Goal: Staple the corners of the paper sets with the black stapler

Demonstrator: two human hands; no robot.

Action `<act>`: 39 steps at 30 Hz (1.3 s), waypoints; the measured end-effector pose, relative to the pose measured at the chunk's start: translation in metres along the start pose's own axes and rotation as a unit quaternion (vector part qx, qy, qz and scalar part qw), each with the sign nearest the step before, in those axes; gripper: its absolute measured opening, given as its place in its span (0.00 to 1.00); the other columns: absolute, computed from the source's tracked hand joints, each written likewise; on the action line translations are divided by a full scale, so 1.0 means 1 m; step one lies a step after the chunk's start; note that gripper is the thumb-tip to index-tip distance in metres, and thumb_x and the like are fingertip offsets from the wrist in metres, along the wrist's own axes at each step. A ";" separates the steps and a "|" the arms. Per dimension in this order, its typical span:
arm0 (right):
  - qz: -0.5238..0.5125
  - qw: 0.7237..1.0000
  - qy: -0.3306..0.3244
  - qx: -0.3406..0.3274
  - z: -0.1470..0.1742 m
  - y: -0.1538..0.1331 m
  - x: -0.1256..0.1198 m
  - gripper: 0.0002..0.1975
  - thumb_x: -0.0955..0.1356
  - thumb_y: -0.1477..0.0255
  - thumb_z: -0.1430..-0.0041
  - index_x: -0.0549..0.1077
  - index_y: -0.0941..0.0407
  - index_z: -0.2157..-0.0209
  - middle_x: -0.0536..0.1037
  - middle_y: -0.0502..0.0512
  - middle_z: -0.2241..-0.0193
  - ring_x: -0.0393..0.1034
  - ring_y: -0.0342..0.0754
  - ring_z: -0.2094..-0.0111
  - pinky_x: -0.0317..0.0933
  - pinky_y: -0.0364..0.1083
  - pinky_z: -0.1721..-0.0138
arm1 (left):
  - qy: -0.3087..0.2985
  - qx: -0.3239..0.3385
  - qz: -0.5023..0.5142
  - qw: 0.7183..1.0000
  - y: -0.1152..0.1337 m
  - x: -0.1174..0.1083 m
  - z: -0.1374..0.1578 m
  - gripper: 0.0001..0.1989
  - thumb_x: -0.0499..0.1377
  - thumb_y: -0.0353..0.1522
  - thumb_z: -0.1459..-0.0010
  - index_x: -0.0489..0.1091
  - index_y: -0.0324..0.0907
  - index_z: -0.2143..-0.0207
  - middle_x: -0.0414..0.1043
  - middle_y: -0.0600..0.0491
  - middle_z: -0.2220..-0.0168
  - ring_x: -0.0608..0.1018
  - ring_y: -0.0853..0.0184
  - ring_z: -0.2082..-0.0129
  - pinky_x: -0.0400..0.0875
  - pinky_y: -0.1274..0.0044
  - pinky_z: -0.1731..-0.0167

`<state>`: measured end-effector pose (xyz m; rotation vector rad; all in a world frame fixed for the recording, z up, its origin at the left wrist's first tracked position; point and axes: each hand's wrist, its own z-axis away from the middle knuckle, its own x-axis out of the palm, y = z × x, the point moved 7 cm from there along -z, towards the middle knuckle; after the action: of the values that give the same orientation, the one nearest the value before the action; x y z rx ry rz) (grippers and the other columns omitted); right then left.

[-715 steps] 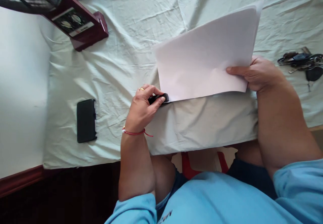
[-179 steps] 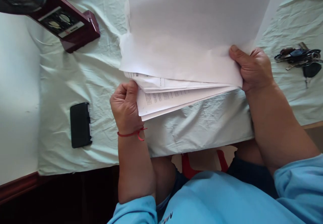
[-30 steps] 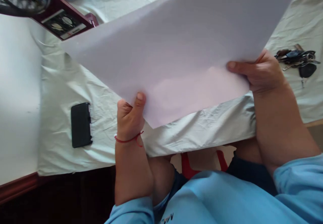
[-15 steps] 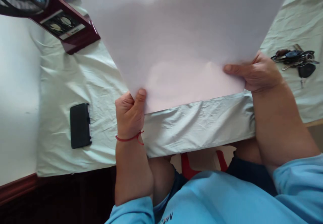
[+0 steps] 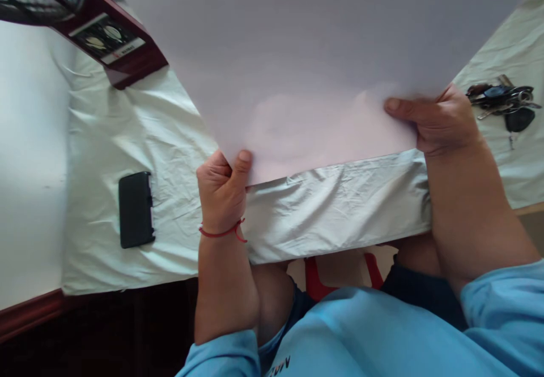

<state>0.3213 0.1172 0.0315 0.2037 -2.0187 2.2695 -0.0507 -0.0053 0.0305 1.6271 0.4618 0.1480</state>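
Head view: holding white paper (image 5: pixel 297 76) above the pale green tablecloth (image 5: pixel 340 207), clamped at its near corners by the left hand (image 5: pixel 221 190) and the right hand (image 5: pixel 447 121), with its far side out of frame. Flanked by keys (image 5: pixel 501 98) near the right hand, a black phone case (image 5: pixel 135 210) left of the left hand, and a maroon electric fan (image 5: pixel 102 32) beyond.

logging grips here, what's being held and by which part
White paper, held close to its two nearest corners: left hand on one side, right hand opposite.

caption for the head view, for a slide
Left hand and right hand hold white paper over a wrinkled pale cloth, keys lying to the right.
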 end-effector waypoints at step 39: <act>0.136 0.982 0.048 0.126 -0.021 0.027 -0.034 0.17 0.87 0.79 0.51 0.89 0.58 0.59 0.92 0.61 0.51 0.87 0.60 0.46 0.82 0.59 0.34 | 0.036 0.103 -0.157 0.982 0.015 0.010 -0.001 0.06 0.70 0.37 0.29 0.83 0.45 0.61 0.74 0.59 0.75 0.76 0.69 0.77 0.68 0.76 0.73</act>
<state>0.3498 0.1354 -0.0035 -0.1739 -1.8041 2.6386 -0.0390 -0.0007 0.0431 1.7316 0.8044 -0.0803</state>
